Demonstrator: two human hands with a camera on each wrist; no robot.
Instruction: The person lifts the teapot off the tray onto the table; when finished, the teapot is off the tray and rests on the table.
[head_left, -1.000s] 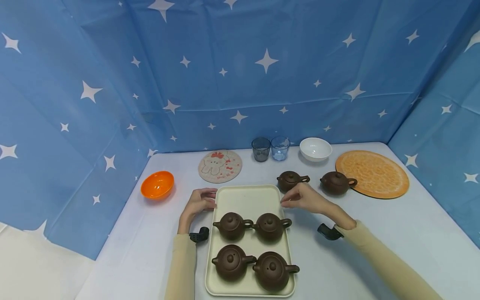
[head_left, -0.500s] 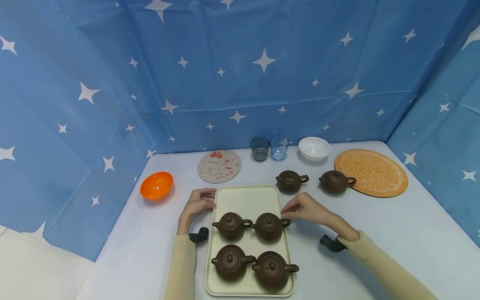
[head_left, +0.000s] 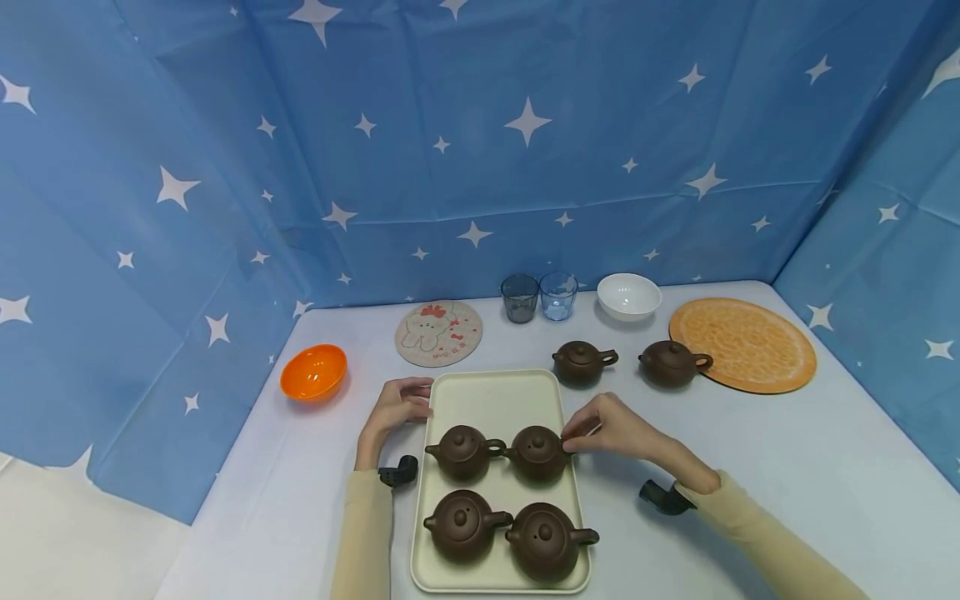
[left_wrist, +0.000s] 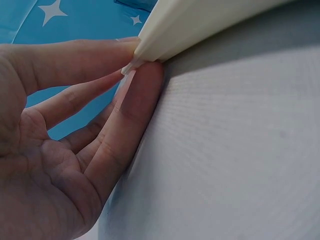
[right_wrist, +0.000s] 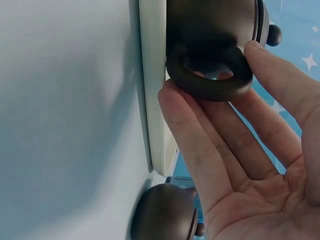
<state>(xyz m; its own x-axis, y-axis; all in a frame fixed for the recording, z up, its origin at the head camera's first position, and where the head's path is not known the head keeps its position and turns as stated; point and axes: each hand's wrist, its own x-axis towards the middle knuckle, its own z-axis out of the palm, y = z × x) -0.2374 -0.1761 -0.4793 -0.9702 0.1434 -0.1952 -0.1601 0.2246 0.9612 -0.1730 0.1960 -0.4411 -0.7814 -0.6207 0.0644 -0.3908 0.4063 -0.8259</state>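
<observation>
Pinching cream tray (head_left: 495,400) at left edge with left hand (head_left: 393,406); right hand (head_left: 613,429) pinches brown teapot (head_left: 534,460) by handle (right_wrist: 207,89) (far row, tray's right edge).

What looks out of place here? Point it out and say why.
Nothing appears spilled or broken. One slight oddity: on the tray, the near-right teapot has its handle jutting over the right edge rather than sitting within it.
</observation>
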